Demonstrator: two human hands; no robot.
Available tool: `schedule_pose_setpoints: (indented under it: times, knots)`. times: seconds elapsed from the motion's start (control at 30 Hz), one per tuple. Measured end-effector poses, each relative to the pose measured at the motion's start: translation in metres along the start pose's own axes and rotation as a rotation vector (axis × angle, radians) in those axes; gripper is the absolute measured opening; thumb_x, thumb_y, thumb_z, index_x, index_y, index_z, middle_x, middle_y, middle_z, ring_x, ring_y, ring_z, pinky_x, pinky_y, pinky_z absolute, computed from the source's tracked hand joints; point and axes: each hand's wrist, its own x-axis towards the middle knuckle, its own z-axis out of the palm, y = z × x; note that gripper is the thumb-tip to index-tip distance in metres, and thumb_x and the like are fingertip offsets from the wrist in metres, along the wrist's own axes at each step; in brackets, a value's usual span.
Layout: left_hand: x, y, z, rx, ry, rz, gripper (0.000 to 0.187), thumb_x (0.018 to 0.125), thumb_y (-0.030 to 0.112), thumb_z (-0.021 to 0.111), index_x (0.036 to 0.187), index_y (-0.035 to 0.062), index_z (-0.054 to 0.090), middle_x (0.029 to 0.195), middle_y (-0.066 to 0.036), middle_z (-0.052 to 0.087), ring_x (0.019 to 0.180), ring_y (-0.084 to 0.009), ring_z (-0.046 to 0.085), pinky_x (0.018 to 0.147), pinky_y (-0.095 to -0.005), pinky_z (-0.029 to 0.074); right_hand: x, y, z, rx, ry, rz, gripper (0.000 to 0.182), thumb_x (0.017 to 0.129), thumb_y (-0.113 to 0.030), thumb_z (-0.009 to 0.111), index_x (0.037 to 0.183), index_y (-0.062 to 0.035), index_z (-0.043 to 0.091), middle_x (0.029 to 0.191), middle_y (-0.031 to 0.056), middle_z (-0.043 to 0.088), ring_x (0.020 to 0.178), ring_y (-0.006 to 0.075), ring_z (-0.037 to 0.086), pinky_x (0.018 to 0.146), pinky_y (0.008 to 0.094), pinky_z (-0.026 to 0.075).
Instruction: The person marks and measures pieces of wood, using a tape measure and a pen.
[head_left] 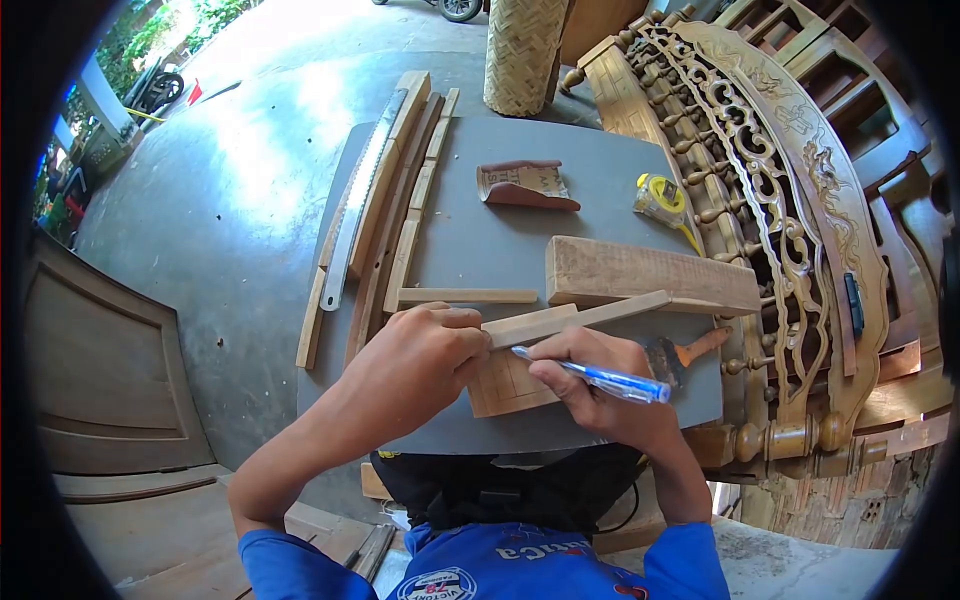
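Right hand (612, 385): fingers gripping pen (622, 384). Left hand (412, 352): fingers grasping strip (600, 313) over block (508, 388), near side of bench (600, 150). Beam (645, 272) just beyond, crowding strip's right end; brush (704, 346) right, tape (660, 200) far right, sandpaper (527, 186) far, saw (367, 195) left.

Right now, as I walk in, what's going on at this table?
A person's right hand holds a blue pen, its tip beside a wooden strip that lies across a marked wooden block. The left hand is at the strip's left end. A saw blade and a tape measure lie farther up the table.
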Motion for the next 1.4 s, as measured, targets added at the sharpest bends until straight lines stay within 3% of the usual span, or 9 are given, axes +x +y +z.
schedule_pose_setpoints:
  times: [0.17,0.37,0.57,1.17,1.27,1.4]
  knots:
    - [0.0,0.0,0.0,0.037,-0.033,-0.003,0.009,0.072,0.0,0.065,0.079,-0.0054,0.064,0.078,-0.012,0.061,0.072,-0.0276,0.062,0.066,-0.0366,0.05,-0.001,-0.001,-0.002,0.018,-0.009,0.031,0.012,0.083,-0.013,0.063,0.084,-0.0025,0.056,0.073,0.0114,0.059,0.062,0.0278,0.059,0.056,0.0336,0.046]
    - [-0.001,0.001,0.001,-0.021,-0.014,-0.015,0.002,0.069,-0.003,0.059,0.068,-0.0045,0.058,0.075,-0.013,0.058,0.077,-0.0308,0.059,0.072,-0.0394,0.049,-0.005,0.003,-0.007,0.005,0.03,0.072,0.014,0.083,-0.014,0.064,0.084,-0.0014,0.057,0.073,0.0112,0.06,0.064,0.0261,0.06,0.057,0.0318,0.046]
    - [-0.001,0.001,0.002,0.046,-0.013,-0.001,0.007,0.071,0.0,0.064,0.076,-0.0054,0.063,0.076,-0.012,0.06,0.072,-0.027,0.061,0.066,-0.0368,0.05,-0.001,0.004,-0.002,0.071,-0.014,0.063,0.015,0.083,-0.016,0.064,0.086,-0.0019,0.059,0.073,0.0114,0.061,0.062,0.0228,0.06,0.057,0.0305,0.046]
    - [-0.001,-0.002,0.003,0.066,-0.016,0.057,0.006,0.072,-0.001,0.064,0.076,-0.0041,0.062,0.075,-0.011,0.06,0.072,-0.0257,0.061,0.067,-0.0356,0.051,-0.009,0.011,-0.006,0.097,0.067,0.185,0.016,0.084,-0.018,0.063,0.085,-0.002,0.061,0.073,0.01,0.062,0.062,0.0179,0.06,0.057,0.0291,0.046]
    - [-0.002,-0.001,0.004,0.012,-0.007,0.026,0.006,0.065,-0.005,0.059,0.07,-0.0036,0.056,0.076,-0.014,0.057,0.08,-0.0315,0.059,0.074,-0.0391,0.049,-0.007,0.011,0.0,0.123,0.039,0.171,0.015,0.084,-0.016,0.063,0.086,-0.0018,0.062,0.073,0.0096,0.062,0.063,0.0171,0.06,0.058,0.0286,0.046]
    - [-0.003,-0.001,0.001,0.02,-0.028,0.024,0.006,0.065,-0.005,0.059,0.07,-0.0031,0.055,0.076,-0.014,0.057,0.081,-0.0316,0.059,0.074,-0.0391,0.049,-0.009,0.015,-0.003,0.166,0.072,0.204,0.014,0.084,-0.016,0.063,0.086,-0.002,0.062,0.074,0.0092,0.063,0.063,0.0163,0.06,0.058,0.0282,0.046]
